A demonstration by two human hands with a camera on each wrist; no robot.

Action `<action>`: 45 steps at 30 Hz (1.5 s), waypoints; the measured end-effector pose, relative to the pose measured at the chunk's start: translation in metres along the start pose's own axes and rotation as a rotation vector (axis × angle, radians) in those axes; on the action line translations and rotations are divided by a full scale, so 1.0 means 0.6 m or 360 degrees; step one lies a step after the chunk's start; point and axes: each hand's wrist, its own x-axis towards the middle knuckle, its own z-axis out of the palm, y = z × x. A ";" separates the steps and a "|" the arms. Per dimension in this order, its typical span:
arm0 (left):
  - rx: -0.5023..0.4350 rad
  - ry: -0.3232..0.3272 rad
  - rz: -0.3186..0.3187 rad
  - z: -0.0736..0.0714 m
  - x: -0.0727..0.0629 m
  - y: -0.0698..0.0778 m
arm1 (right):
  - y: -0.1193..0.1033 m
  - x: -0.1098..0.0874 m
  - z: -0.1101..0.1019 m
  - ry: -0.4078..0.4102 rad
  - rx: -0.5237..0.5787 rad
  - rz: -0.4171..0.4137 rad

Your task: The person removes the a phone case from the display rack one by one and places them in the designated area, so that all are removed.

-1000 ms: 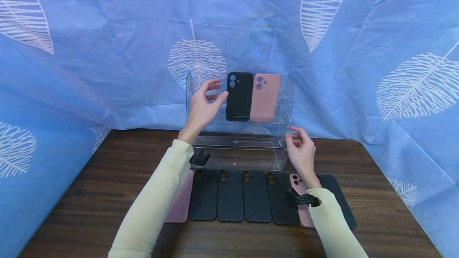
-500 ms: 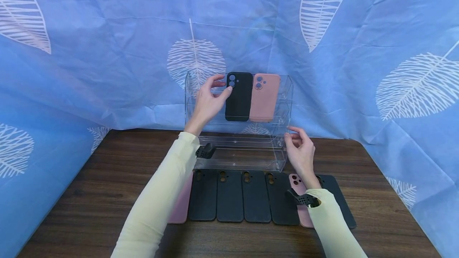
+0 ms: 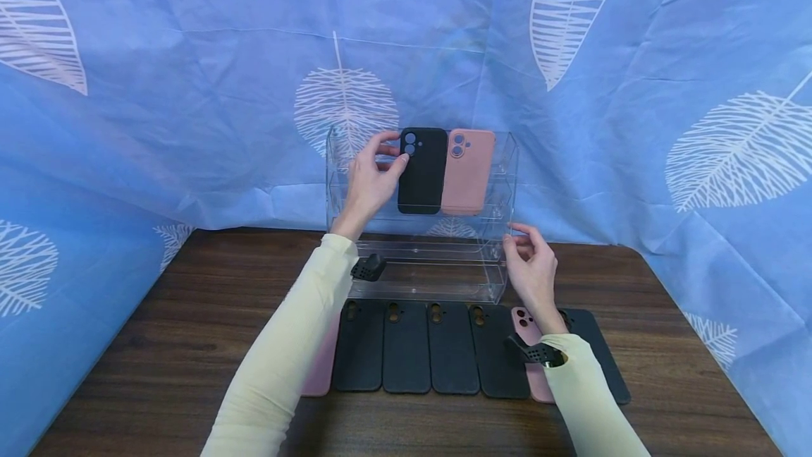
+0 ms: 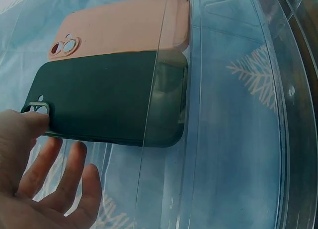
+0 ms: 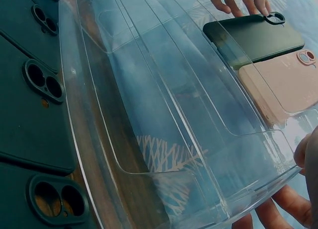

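Note:
A dark phone case (image 3: 423, 175) leans upright in the top tier of a clear acrylic display rack (image 3: 415, 252). With the thumb over its camera cutout and the index finger at its edge, my left hand (image 3: 370, 178) pinches this case; the other fingers are spread below it in the left wrist view. Right beside it stands a pink phone case (image 3: 469, 173), also in the top tier. My right hand (image 3: 533, 266) holds the rack's right side between thumb and fingers (image 5: 290, 204), as the right wrist view shows.
In front of the rack several dark phone cases (image 3: 407, 348) lie in a row on the wooden table (image 3: 177, 344). A pink case (image 3: 322, 365) lies at the row's left, partly under my left sleeve; another pink case (image 3: 539, 376) is under my right wrist. A blue leaf-print cloth (image 3: 241, 90) hangs behind.
My left hand has moved slightly right and up, and its thumb now lies on the dark case's camera cutout. The right hand and the row of cases stay put.

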 end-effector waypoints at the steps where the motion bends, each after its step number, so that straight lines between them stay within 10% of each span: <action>1: -0.0008 0.0008 0.0005 0.000 0.000 0.001 | 0.000 0.000 0.000 0.0002 -0.0001 -0.0003; 23: -0.0208 -0.0235 0.0225 -0.004 0.006 0.006 | -0.002 0.002 -0.001 0.0009 0.0016 -0.0037; 45: -0.0406 -0.0034 0.0290 -0.015 0.009 0.017 | -0.003 -0.003 -0.002 -0.0004 -0.0017 -0.0012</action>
